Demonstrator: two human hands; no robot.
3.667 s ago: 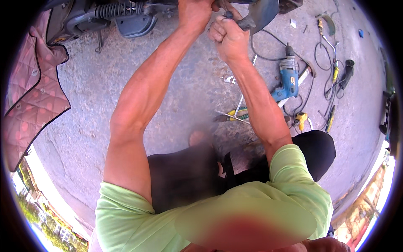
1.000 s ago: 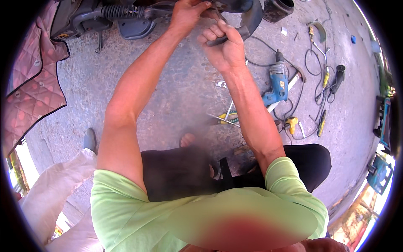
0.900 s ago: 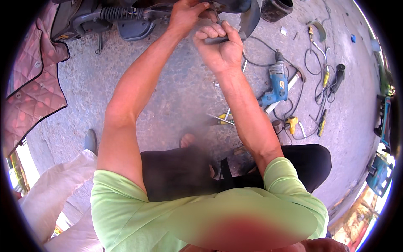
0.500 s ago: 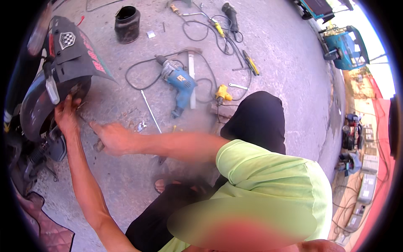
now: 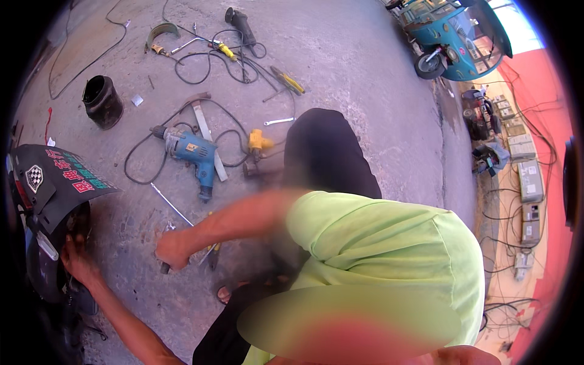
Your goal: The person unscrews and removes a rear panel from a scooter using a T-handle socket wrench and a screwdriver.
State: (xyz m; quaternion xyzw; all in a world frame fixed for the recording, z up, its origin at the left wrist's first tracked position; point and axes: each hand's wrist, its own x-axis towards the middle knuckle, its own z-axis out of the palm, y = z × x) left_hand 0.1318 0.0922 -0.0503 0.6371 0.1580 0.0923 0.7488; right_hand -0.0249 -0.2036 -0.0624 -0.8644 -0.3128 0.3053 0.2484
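My left hand (image 5: 80, 263) reaches up under a dark mudguard (image 5: 45, 182) with a checkered badge, at the left edge. Its fingers look bent against a part in the shadow there, and what they hold is hidden. My right hand (image 5: 173, 248) is closed in a fist above the concrete, apart from the vehicle. A dark handle end (image 5: 165, 267) sticks out below this fist; the kind of tool cannot be made out. Just beyond the fist lies a thin metal rod (image 5: 171, 204), with small bright bits beside it.
A blue power drill (image 5: 193, 155) and a hammer (image 5: 208, 140) lie ahead, by a yellow plug (image 5: 260, 141). Cables, an angle grinder (image 5: 241, 27), yellow-handled pliers (image 5: 287, 79) and a wrench (image 5: 279, 121) are strewn further off. A black pot (image 5: 104, 106) stands left. A teal three-wheeler (image 5: 447, 42) is parked far right.
My right hand has drawn back from the left hand and the mudguard, with its tool. My left hand stays at the mudguard. The view has swung, so the floor tools appear further left.
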